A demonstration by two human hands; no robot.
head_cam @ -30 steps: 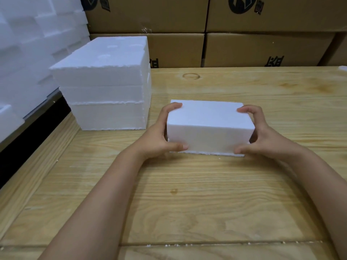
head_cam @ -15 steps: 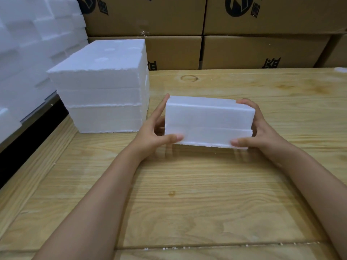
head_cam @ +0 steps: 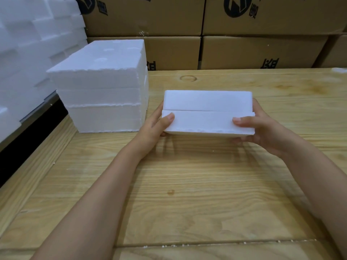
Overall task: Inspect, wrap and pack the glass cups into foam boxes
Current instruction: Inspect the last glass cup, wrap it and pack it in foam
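You have raised the small white two-piece foam box (head_cam: pixel 206 113) off the pale wooden table (head_cam: pixel 187 184) and tipped it so its seam faces you, probably to open it. Your left hand (head_cam: pixel 155 124) and right hand (head_cam: pixel 262 126) each clamp one end. You hold one box. Three stacked white foam slabs (head_cam: pixel 105 87) sit beside it, at least four brown cardboard cartons (head_cam: pixel 253 51) stand behind, and no glass cups show.

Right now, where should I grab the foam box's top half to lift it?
Probably pinch the top half by its two short ends, from left and right, just above the seam. It is long and flat-faced, and the left hand and right hand hold the bottom half at those ends.
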